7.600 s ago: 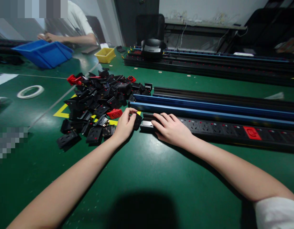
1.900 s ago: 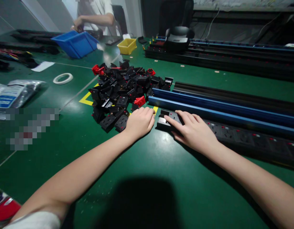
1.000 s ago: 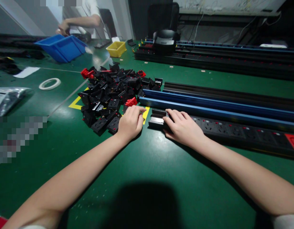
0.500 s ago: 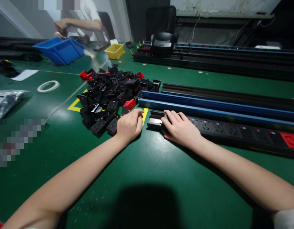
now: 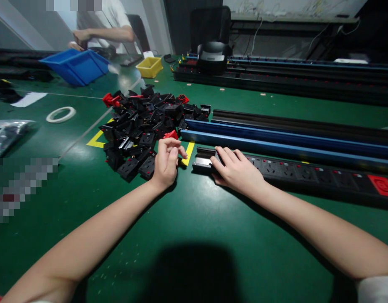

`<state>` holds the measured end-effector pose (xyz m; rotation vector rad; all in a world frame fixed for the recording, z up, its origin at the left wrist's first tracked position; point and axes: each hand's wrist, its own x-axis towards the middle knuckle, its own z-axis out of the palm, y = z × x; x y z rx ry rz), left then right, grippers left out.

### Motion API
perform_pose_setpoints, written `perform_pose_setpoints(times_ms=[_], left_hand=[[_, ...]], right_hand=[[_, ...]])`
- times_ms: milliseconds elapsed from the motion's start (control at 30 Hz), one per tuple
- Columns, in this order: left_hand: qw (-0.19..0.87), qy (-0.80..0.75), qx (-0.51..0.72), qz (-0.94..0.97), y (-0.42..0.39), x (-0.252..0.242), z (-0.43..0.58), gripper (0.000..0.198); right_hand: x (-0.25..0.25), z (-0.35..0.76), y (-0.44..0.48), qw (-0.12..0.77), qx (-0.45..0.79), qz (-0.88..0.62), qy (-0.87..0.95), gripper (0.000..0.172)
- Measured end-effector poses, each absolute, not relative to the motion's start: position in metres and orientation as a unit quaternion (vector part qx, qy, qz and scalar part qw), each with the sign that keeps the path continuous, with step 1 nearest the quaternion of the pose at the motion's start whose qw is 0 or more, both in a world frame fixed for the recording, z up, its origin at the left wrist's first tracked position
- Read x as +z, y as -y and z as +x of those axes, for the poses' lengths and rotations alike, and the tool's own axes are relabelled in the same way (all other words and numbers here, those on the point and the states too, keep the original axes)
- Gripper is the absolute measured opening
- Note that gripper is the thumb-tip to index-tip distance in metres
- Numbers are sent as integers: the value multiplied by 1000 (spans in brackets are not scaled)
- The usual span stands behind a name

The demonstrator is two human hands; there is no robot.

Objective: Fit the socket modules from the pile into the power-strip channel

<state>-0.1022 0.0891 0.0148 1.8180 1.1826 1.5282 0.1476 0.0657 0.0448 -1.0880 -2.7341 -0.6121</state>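
Note:
My right hand [image 5: 239, 171] grips the near end of a black power strip [image 5: 302, 172], fingers over its top and thumb on the front side. Past my fingertips, the strip's channel is bare and shiny inside. A row of sockets runs right along it to a red socket [image 5: 383, 185]. My left hand [image 5: 166, 166] is turned palm to the right with fingers loosely curled and apart, nothing visible in them. It is beside the heap of black socket modules [image 5: 146, 113], partly in front of a red socket module [image 5: 171, 134].
Blue metal rails [image 5: 275, 145] and a black rail [image 5: 259, 116] lie behind the strip. Further back are a yellow bin [image 5: 149, 67], a blue bin [image 5: 77, 67] and long black strips [image 5: 275, 84]. A tape roll [image 5: 60, 115] lies left. Another person [image 5: 108, 33] is across the table.
My left hand has rolled over so its palm faces right, and its fingers have loosened from a closed curl. My right hand stays on the power strip.

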Motion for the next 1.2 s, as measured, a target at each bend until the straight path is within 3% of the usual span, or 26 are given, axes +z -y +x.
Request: perform_pose_setpoints(times_ms=[100, 200, 400, 567, 800, 1033, 1200], left_hand=[[322, -379, 621, 606, -92, 15, -98, 30], [327, -374, 643, 583, -93, 17, -95, 30], [176, -360, 726, 559, -88, 13, -98, 21], [206, -451, 587, 640, -85, 7, -105, 25], [261, -468, 519, 666, -86, 10, -104, 23], [68, -537, 424, 726, -89, 17, -102, 17], [78, -544, 363, 753, -95, 16, -102, 33]], right_hand=[[45, 148, -66, 71, -201, -360, 908, 36], [44, 148, -66, 77, -200, -358, 909, 36], [43, 149, -67, 75, -200, -357, 909, 36], [43, 148, -67, 74, -202, -356, 909, 36], [43, 148, -66, 78, -200, -356, 909, 36], [42, 148, -68, 83, -211, -356, 907, 36], [42, 148, -67, 77, -209, -357, 907, 38]])
